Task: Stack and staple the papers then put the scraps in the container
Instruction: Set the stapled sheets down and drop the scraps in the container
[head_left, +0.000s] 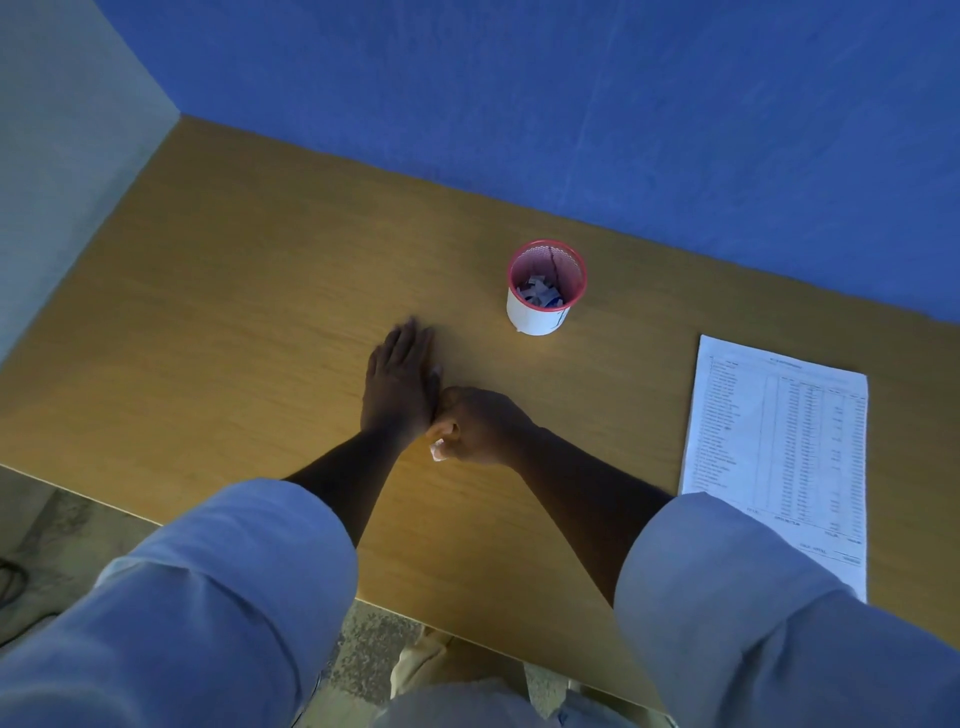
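Observation:
My left hand (397, 382) lies flat on the wooden table (234, 291) with its fingers straight, slightly blurred. Right beside it, my right hand (475, 426) is curled into a fist and grips small white paper scraps (438, 450) that stick out at its near side. A round container (545, 288) with a red mesh rim and white wall stands farther back and to the right, holding several paper scraps. A stack of printed papers (779, 452) lies flat at the right side of the table. No stapler is in view.
A blue wall (571, 104) runs along the table's far edge and a pale wall (62, 156) closes the left side. The table's near edge runs diagonally across the bottom, with speckled floor (374, 654) below.

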